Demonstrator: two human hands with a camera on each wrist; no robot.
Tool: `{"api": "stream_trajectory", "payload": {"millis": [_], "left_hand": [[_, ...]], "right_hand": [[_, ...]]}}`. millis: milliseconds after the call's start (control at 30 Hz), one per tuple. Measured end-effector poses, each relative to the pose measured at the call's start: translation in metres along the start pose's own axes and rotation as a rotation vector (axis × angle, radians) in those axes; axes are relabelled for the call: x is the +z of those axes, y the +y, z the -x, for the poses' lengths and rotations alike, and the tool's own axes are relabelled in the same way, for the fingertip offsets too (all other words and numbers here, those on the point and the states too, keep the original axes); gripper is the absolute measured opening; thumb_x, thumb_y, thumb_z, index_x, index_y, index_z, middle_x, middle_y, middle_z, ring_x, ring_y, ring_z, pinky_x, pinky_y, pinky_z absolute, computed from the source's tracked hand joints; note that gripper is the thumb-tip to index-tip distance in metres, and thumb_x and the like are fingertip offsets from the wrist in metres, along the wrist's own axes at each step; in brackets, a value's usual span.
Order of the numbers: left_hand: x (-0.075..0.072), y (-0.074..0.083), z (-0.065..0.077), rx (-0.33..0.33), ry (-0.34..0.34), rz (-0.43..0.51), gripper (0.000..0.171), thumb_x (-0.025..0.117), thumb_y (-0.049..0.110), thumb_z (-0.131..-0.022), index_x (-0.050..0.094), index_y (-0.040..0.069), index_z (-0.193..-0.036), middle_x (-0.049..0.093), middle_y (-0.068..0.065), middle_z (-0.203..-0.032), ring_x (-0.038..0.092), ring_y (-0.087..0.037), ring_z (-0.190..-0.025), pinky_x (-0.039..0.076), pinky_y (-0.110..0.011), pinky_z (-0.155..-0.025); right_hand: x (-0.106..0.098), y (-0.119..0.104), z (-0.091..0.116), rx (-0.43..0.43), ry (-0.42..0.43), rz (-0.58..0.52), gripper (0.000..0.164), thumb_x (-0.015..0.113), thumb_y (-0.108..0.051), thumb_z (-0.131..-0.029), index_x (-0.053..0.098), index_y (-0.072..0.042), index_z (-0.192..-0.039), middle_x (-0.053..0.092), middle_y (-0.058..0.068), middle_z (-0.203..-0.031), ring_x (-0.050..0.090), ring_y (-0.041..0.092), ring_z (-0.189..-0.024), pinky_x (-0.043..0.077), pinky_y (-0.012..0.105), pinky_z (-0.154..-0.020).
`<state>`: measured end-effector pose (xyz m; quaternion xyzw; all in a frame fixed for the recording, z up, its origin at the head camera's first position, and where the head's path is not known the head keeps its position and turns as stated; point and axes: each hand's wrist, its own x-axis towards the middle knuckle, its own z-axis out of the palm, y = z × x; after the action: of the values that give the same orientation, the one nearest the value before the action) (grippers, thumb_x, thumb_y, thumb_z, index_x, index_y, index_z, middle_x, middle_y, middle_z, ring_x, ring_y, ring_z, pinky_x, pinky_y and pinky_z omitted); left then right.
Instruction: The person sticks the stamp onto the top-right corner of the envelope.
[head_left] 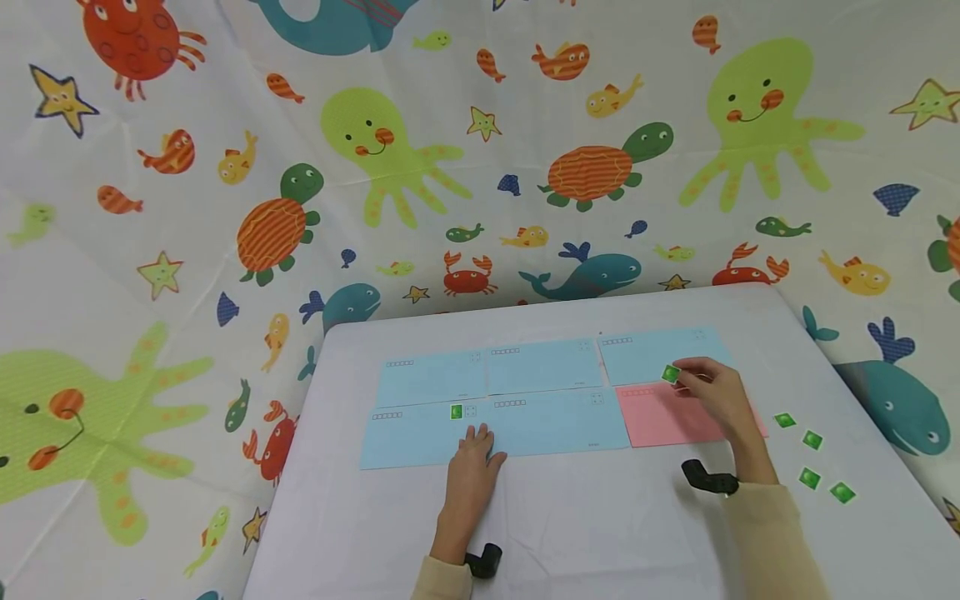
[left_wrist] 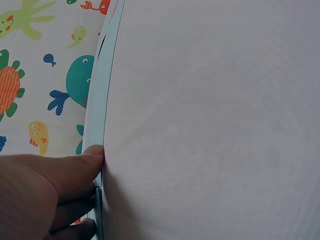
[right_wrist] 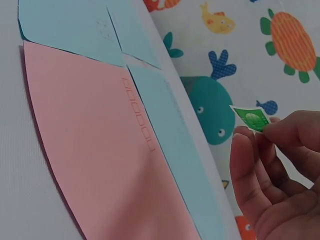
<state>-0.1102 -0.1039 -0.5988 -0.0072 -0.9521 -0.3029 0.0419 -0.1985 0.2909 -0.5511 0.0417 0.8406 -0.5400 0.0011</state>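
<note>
Stamp (head_left: 671,374) aloft near edge of pink envelope (head_left: 663,421)

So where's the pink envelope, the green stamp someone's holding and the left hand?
Pink envelope (right_wrist: 102,145): right wrist view, middle of its front.
Green stamp (right_wrist: 252,118): right wrist view, its printed face.
Left hand (head_left: 470,468): head view, back of the hand.

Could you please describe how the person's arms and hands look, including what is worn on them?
The left hand and right hand wear no gloves. The left sleeve and right sleeve are plain beige, ending near the wrists. The left wrist device and right wrist device are small, black and bent in shape.
</note>
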Motion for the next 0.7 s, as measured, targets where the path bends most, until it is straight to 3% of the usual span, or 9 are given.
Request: {"api": "stream_trajectory", "payload": {"millis": [233,700], "left_hand": [[-0.001,0.000,0.001,-0.014,-0.005,0.003,0.044,0.072,0.019,-0.091,0.065,-0.006,-0.127,0.059,-0.022,-0.140,0.049,-0.041,-0.139,0.041,-0.058,-0.111],[0.000,-0.001,0.001,-0.004,-0.004,0.008,0.044,0.073,0.016,-0.090,0.064,-0.008,-0.127,0.059,-0.024,-0.140,0.049,-0.043,-0.138,0.042,-0.059,-0.110]], "right_hand": [[0.015,-0.003,-0.004,-0.025,-0.045,0.016,0.039,0.058,-0.024,-0.102,0.060,0.006,-0.128,0.066,0.023,-0.108,0.072,0.010,-0.081,0.061,0.024,-0.076],[0.042,-0.010,-0.010,0.000,-0.106,0.015,0.034,0.059,-0.020,-0.101,0.063,0.004,-0.125,0.066,0.025,-0.114,0.072,0.027,-0.089,0.061,0.026,-0.079]]}}
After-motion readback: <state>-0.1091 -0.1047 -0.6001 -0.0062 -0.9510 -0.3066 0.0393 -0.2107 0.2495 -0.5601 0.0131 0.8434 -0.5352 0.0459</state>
